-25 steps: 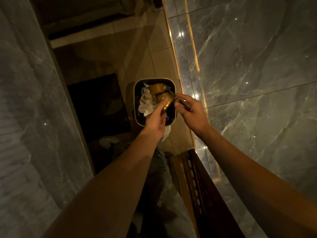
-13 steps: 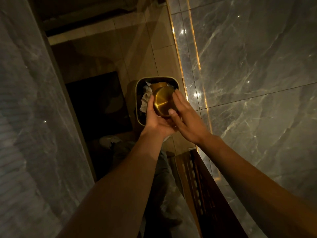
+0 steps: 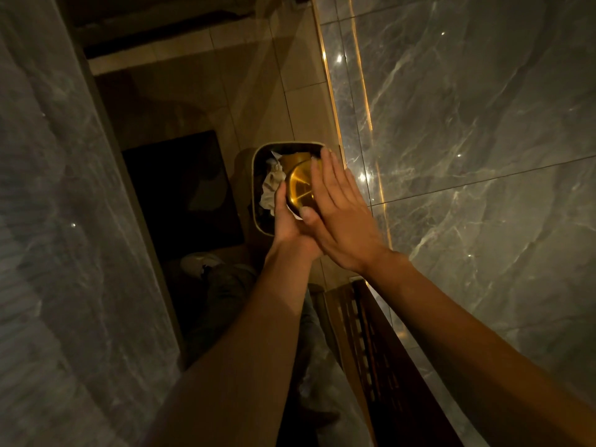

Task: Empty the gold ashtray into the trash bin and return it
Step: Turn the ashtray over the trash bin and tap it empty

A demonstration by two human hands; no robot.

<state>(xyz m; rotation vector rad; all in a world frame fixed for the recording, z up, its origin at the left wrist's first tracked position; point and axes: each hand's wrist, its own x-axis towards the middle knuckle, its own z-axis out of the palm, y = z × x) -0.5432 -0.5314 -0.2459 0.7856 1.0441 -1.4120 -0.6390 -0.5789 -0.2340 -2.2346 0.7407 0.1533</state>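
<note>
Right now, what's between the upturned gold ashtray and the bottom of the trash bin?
In the head view, crumpled white paper and another gold piece lie in the trash bin under the gold ashtray, held by the left hand.

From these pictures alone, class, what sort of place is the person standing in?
Probably a smart hotel or lounge corridor: polished grey marble wall with a gold trim strip, tiled floor, and a small trash bin under the gold ashtray.

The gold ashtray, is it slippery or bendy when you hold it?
Probably slippery: the gold ashtray is shiny and smooth, catching the light like polished metal. It likely stays stiff, since it keeps its round shape while the left hand grips it and the right hand lies flat against it. Being round, it might roll if dropped outside the trash bin.
</note>
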